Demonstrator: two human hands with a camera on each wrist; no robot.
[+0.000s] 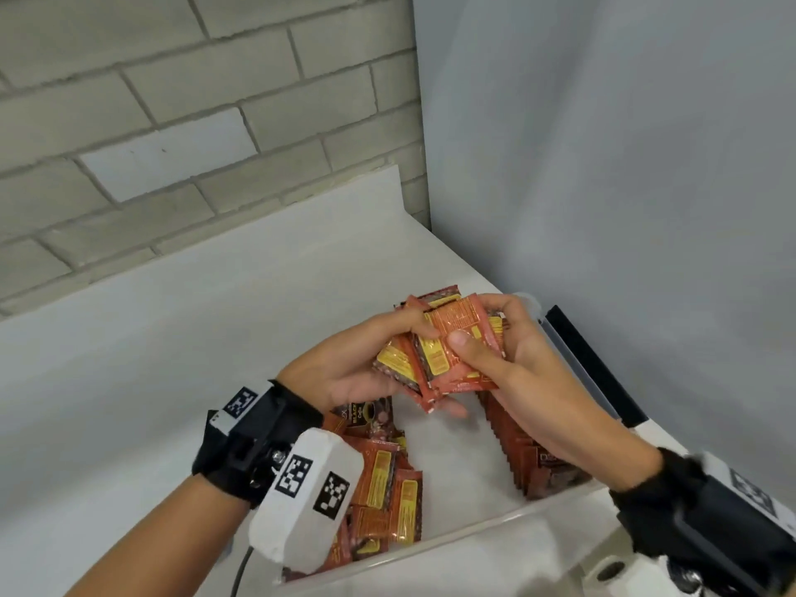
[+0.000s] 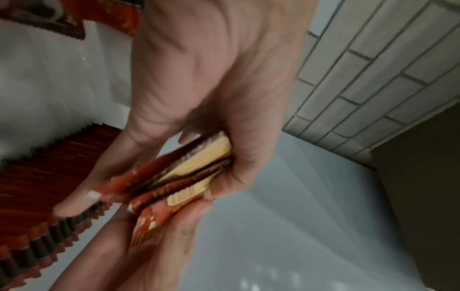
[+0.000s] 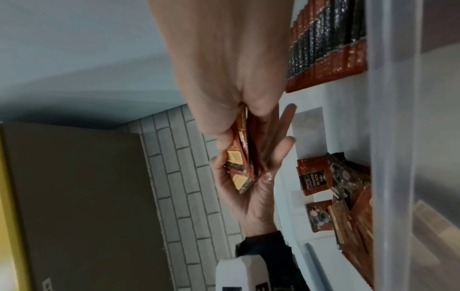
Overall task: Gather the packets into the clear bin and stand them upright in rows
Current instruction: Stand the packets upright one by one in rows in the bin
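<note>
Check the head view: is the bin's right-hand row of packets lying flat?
No, the row of packets stands on edge along the right wall of the clear bin.

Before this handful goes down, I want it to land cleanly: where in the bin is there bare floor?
Bare floor runs down the middle of the clear bin, between the upright row on the right and the loose pile on the left. The left side is crowded. Both hands hold the handful of packets above it.
</note>
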